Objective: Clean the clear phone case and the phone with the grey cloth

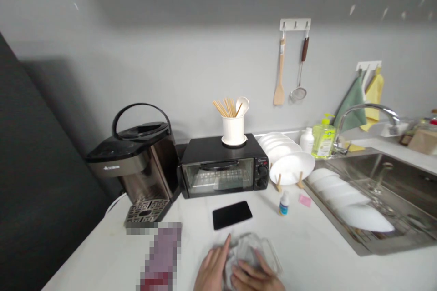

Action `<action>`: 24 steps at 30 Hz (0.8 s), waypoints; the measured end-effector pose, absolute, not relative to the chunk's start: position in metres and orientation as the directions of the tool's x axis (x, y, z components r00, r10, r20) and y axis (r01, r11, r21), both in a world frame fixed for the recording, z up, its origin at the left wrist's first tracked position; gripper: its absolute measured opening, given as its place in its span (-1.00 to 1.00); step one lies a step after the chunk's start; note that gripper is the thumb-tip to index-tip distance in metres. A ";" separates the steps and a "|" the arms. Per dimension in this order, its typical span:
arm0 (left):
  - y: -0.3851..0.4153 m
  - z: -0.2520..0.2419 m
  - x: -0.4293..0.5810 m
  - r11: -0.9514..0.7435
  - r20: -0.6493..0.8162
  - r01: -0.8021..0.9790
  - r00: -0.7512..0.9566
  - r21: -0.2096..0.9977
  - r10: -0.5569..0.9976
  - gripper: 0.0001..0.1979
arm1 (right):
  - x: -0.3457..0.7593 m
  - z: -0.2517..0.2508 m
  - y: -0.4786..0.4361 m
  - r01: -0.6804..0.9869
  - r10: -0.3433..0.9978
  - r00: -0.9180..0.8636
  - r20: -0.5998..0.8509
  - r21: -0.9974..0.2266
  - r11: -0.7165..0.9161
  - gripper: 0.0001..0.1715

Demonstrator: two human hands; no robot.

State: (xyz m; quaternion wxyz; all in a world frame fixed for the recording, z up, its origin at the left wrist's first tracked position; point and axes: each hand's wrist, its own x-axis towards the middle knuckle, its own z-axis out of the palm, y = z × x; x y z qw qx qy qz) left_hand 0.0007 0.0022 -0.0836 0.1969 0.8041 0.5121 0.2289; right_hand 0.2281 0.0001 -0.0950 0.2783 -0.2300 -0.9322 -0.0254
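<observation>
At the bottom edge, a crumpled grey cloth (246, 246) lies on the white counter, between and under my hands. My left hand (213, 266) is at the cloth's left side, index finger stretched forward, palm hidden. Spread over the cloth, my right hand (254, 275) presses on it with bent fingers. A clear, see-through piece with a straight edge (273, 257) sticks out on the right of the cloth; its kind cannot be made out. Just beyond the hands lies a black smartphone (232, 215), screen up.
A toaster oven (218, 175) carries a white utensil pot (233, 129). Left stands a water dispenser (146, 163); a blurred-out purple patch (162, 250) lies nearer. A small bottle (283, 203), a pink sponge (305, 200), racked plates (292, 168) and a sink (406, 179) are right.
</observation>
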 end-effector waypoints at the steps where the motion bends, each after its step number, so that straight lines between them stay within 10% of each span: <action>1: -0.004 -0.075 0.003 -0.382 0.174 0.735 0.346 0.560 0.922 0.09 | 0.224 -0.076 -0.008 0.476 0.508 -0.723 0.468 -0.196 0.857 -0.42; 5: -0.016 -0.042 0.014 -0.367 0.177 0.691 0.333 0.623 0.926 -0.01 | 0.241 -0.031 -0.018 0.626 0.749 -0.595 0.292 -0.417 0.660 -0.42; 24: -0.017 -0.033 0.019 -0.375 0.177 0.694 0.342 0.614 0.923 0.10 | 0.259 -0.040 -0.037 0.785 0.836 -0.436 0.332 -0.313 0.534 -0.47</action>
